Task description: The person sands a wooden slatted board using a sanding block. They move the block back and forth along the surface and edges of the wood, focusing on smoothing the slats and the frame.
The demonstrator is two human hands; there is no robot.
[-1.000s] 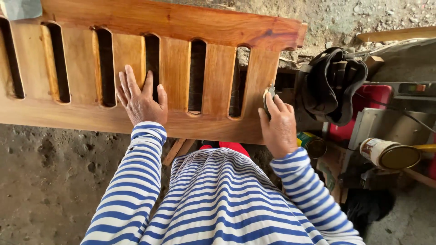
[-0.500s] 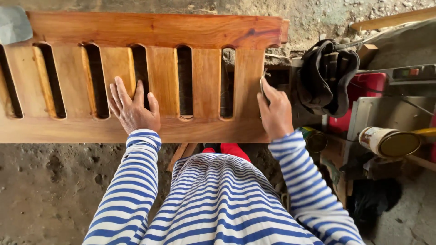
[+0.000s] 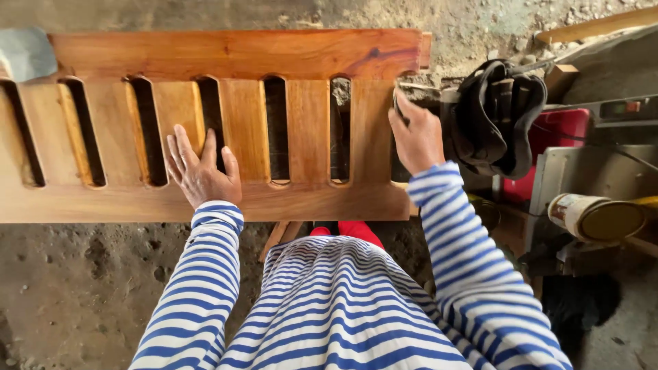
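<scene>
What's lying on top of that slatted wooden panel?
The left hand lies flat on the wooden panel; the right hand grips something small at its end, mostly hidden by fingers.

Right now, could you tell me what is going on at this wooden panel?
A person in a blue and white striped top leans over a slatted wooden panel that lies flat above the dirt floor. The left hand rests flat, fingers spread, on the slats. The right hand presses a small dark piece, hard to identify, against the panel's right end. A dark bag and an open tin sit to the right.
</scene>
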